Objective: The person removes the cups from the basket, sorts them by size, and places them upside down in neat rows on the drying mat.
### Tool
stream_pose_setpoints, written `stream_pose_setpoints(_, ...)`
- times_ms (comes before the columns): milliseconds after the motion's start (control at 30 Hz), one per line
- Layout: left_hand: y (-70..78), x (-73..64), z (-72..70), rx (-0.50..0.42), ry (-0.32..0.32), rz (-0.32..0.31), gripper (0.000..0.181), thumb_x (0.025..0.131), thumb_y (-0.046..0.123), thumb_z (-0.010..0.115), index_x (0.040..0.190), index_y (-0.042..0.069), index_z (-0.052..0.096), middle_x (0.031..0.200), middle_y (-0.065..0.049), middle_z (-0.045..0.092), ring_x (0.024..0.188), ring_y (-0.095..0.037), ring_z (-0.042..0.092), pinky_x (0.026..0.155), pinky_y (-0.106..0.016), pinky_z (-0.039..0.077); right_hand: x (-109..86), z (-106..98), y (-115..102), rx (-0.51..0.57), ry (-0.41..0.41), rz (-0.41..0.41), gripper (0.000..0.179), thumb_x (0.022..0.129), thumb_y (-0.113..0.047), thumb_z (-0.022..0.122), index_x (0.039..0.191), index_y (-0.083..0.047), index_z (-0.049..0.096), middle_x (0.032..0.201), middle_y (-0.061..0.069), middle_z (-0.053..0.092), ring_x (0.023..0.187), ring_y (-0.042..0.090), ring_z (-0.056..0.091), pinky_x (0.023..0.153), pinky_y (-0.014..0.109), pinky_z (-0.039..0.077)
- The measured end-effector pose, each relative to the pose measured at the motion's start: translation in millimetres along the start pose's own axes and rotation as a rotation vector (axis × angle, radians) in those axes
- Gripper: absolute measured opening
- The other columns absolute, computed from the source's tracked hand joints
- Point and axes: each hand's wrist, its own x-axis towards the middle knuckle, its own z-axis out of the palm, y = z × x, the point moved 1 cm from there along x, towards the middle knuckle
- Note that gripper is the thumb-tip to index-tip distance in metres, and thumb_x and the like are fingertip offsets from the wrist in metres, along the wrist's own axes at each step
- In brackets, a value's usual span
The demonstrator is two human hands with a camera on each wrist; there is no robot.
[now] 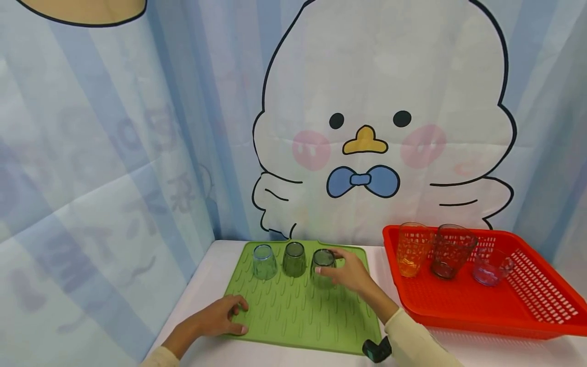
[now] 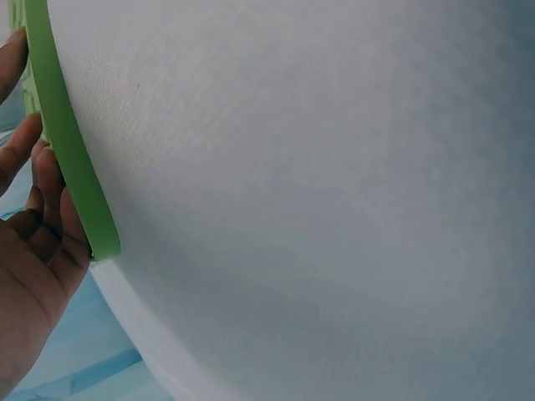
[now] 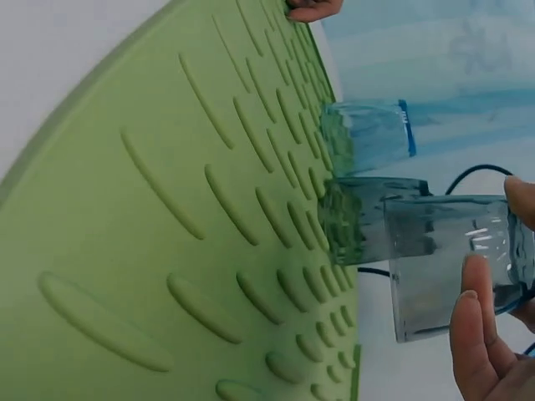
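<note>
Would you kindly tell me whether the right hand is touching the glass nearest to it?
Touching: the right wrist view shows the right hand holding the glass, with fingers against its side.

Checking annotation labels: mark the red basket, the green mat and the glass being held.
Red basket point(image 1: 460, 307): head view, bare floor near its front.
Green mat point(image 1: 300, 312): head view, bare ridged middle.
Held glass point(image 3: 436, 266): right wrist view, side wall, clear of the fingers point(image 3: 473, 330).

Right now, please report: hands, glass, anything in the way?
Right hand grips gray glass. Left hand touches green mat. Two more glasses stand beside gray one; nothing visibly blocking.
</note>
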Motion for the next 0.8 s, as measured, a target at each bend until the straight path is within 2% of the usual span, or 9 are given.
stream_pose_setpoints(100, 0.2, -0.1, -0.4, 0.0, -0.001, -0.001, 0.041, 0.086, 0.03, 0.08, 0.114, 0.008, 0.06, 0.097, -0.004, 0.053, 0.08, -0.01, 0.047, 0.07, -0.026, 0.04, 6.3, 1.3, -0.3, -0.007, -0.007, 0.013, 0.073, 0.08, -0.033, 0.086, 0.143, -0.013, 0.055, 0.14, 0.022, 0.052, 0.073, 0.032, 0.072, 0.071, 0.044, 0.059)
stream_pose_setpoints(367, 0.5, -0.2, 0.4, 0.01, 0.004, 0.0, 0.041, 0.085, 0.03, 0.08, 0.114, 0.008, 0.061, 0.097, -0.004, 0.053, 0.08, -0.009, 0.046, 0.07, -0.026, 0.041, 20.3, 3.9, 2.1, -0.027, 0.013, 0.045, 0.073, 0.081, -0.028, 0.086, 0.144, -0.009, 0.053, 0.139, 0.021, 0.053, 0.067, 0.027, 0.069, 0.063, 0.033, 0.053)
stream_pose_setpoints(800, -0.1, 0.8, -1.1, 0.011, -0.018, -0.003, 0.04, 0.085, 0.03, 0.08, 0.114, 0.01, 0.06, 0.096, -0.003, 0.052, 0.08, -0.008, 0.046, 0.071, -0.026, 0.04, 31.2, 7.5, 8.5, -0.104, 0.039, 0.076, 0.072, 0.083, -0.026, 0.084, 0.144, -0.006, 0.052, 0.14, 0.023, 0.053, 0.066, 0.021, 0.069, 0.065, 0.034, 0.054)
